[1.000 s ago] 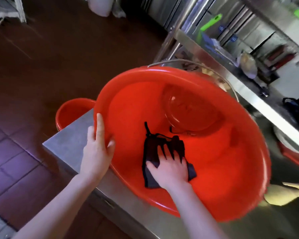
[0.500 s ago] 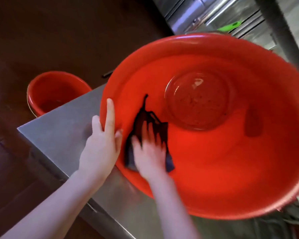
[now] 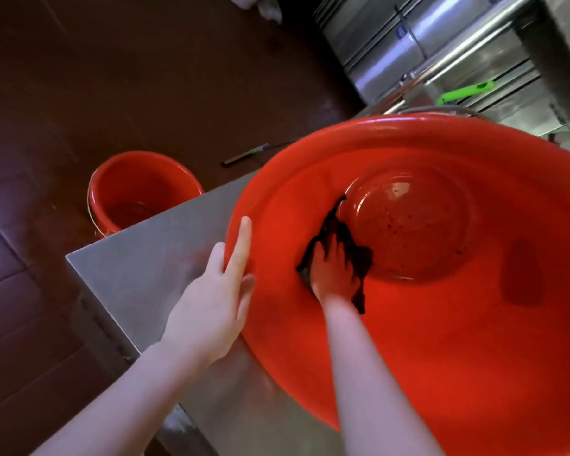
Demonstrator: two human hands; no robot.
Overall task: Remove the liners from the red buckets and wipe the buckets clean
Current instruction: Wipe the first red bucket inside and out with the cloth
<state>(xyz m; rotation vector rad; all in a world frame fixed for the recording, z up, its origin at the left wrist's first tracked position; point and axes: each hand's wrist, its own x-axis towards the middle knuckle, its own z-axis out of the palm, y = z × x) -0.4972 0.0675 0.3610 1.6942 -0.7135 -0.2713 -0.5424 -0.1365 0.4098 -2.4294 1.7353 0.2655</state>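
Left hand (image 3: 218,291), fingers straight, steadied the tilted red bucket (image 3: 441,357); right hand (image 3: 334,274), fingers spread, pressed the dark cloth (image 3: 361,258) for wiping.

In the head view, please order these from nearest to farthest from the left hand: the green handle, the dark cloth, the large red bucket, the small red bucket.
1. Large red bucket: the left hand rests on its rim.
2. Dark cloth, inside that bucket, to the right; small red bucket, on the floor, to the left: too close to call.
3. Green handle, far back, upper right.
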